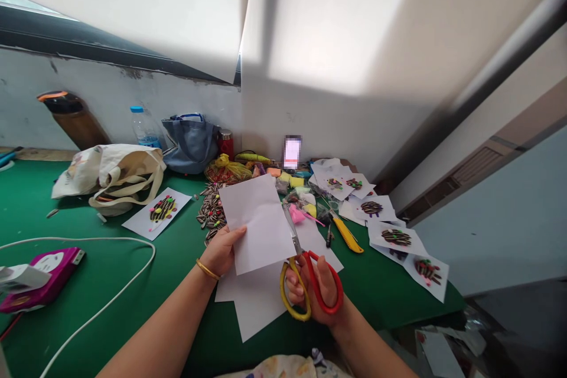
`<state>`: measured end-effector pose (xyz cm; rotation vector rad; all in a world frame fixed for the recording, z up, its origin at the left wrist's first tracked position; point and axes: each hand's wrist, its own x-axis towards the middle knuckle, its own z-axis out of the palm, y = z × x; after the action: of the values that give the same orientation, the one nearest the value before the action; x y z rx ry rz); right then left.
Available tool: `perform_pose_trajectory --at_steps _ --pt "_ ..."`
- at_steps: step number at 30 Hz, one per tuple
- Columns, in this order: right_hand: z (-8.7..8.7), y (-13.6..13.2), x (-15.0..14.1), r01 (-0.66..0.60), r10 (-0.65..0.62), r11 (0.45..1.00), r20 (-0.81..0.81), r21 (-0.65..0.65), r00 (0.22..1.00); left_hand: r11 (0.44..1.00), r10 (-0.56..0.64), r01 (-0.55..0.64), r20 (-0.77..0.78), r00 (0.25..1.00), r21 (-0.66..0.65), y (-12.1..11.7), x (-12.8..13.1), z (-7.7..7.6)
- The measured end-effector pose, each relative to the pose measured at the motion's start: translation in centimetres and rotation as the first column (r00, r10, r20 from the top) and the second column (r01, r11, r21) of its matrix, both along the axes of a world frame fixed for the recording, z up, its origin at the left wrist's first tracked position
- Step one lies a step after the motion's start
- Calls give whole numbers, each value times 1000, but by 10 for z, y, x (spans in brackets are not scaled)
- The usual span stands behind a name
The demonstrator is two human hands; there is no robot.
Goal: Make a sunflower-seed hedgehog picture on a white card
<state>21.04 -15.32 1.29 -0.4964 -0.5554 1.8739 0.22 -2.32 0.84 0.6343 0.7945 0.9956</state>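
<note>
A sheet of white paper [259, 227] is held up by my left hand [224, 251], thumb on its face and fingers behind. My right hand [316, 286] grips a pair of scissors [325, 298] with one yellow and one red handle loop. Their blades lie along the paper's right edge; whether they cut into it I cannot tell. More white paper [259, 304] lies on the table underneath. Behind the held sheet is a heap of striped sunflower seeds [208, 207], partly hidden. Pink clay [296, 214] sits just past the blades.
On the green table [177, 271], a yellow utility knife [348, 235] and seed-decorated cards [396, 238] lie to the right. Another card [162, 212], a cloth bag [84, 171], a white cable [110, 301] and a purple power strip [48, 277] are left. A phone [292, 152] stands at the back.
</note>
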Motion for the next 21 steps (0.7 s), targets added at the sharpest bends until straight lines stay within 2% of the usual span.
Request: perform_pose_trajectory --at_steps 10,13,21 --pt "7 6 -7 55 -55 998 3 -4 998 999 -36 36 -13 999 -1 -6 7 1" --pt "3 8 -8 70 -70 997 -13 16 997 1000 -22 23 -9 1000 4 -6 8 1" --pt "-10 9 1 7 -5 998 -25 67 1000 999 -23 23 -11 1000 -23 -4 8 -1"
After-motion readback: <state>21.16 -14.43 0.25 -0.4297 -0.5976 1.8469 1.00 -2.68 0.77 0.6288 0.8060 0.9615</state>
